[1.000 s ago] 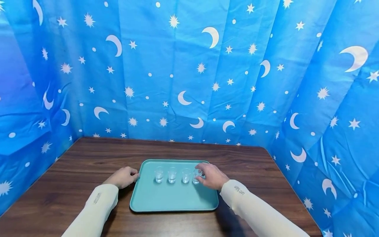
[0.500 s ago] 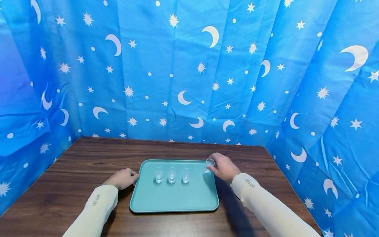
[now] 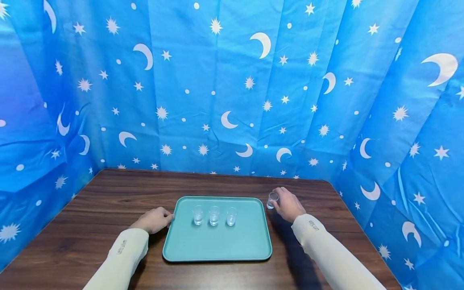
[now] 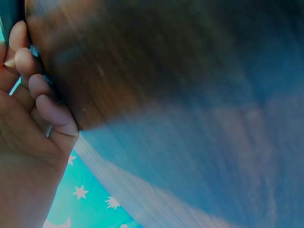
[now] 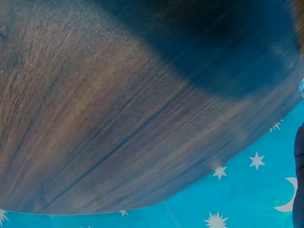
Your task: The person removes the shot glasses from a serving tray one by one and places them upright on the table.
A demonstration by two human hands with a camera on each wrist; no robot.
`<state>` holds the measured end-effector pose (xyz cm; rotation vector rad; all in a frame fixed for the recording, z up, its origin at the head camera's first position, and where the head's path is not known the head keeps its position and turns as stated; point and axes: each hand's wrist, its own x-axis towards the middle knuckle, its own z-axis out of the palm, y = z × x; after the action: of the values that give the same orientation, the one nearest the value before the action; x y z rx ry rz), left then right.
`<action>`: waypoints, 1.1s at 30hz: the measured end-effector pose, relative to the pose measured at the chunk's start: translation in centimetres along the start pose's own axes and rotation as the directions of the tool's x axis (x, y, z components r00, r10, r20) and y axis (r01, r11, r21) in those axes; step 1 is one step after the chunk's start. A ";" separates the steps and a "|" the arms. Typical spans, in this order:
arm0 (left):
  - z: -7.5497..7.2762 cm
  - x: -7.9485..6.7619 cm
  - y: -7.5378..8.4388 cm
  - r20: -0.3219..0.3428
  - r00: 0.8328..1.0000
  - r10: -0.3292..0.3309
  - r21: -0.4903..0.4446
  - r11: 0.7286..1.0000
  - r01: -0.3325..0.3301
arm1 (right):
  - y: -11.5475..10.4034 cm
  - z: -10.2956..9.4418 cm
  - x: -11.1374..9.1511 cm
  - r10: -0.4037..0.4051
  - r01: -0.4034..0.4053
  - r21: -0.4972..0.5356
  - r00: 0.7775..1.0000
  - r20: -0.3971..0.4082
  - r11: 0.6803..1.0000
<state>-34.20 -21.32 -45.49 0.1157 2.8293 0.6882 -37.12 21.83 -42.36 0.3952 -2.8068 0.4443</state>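
Starry blue curtain is hanging behind a brown table. Lower right of frame centre: right hand, the nearer, is pinching one glass from its right; long axis roughly upright, base contact unclear. Just leftward, tray is bearing three more glasses; left hand, fingers curled, is gripping its left rim.

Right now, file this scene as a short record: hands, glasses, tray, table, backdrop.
left hand: curled fingers at the left edge of the tray; whether they pinch it is unclear
right hand: holds one clear glass, just beyond the tray's right edge
other glasses: three, clear, upright, in a row on the tray
tray: green, lying on the table
table: dark wood-grain
backdrop: blue cloth, white moons and stars
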 end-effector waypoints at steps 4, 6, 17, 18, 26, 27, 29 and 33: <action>0.0 0.1 0.0 0.007 1.000 0.003 0.013 1.000 -0.003 | 0.2 0.3 0.0 0.030 -0.030 -0.010 0.999 0.016 0.999; 0.1 0.1 0.1 0.008 1.000 -0.001 0.023 1.000 0.001 | 0.2 0.4 -0.1 0.047 -0.047 -0.013 0.999 0.023 0.999; 0.4 0.3 0.5 0.005 1.000 -0.002 0.032 0.999 0.002 | 1.0 0.4 -0.2 0.068 -0.068 0.004 0.996 0.051 0.998; 0.4 0.3 0.5 0.007 1.000 -0.005 0.028 1.000 0.005 | 1.0 0.4 -0.1 0.069 -0.069 -0.001 0.996 0.054 0.998; -0.3 0.1 0.4 0.031 0.999 -0.010 -0.004 1.000 0.010 | 1.0 0.9 0.2 0.067 -0.068 0.010 0.995 0.069 0.998; -0.3 0.1 0.4 0.032 0.999 -0.013 -0.006 1.000 0.013 | 1.0 0.9 0.3 0.069 -0.070 0.011 0.995 0.069 0.998; -0.3 0.1 0.5 0.031 0.999 -0.021 0.000 1.000 0.021 | 1.0 0.9 0.3 0.072 -0.073 0.013 0.995 0.071 0.997; -0.3 0.2 0.7 0.027 0.999 -0.033 0.013 0.999 0.032 | 1.1 0.9 0.5 0.080 -0.081 0.013 0.994 0.081 0.997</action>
<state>-34.42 -20.82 -45.00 0.0803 2.8033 0.6576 -38.08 22.46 -43.30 0.3108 -2.9069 0.4791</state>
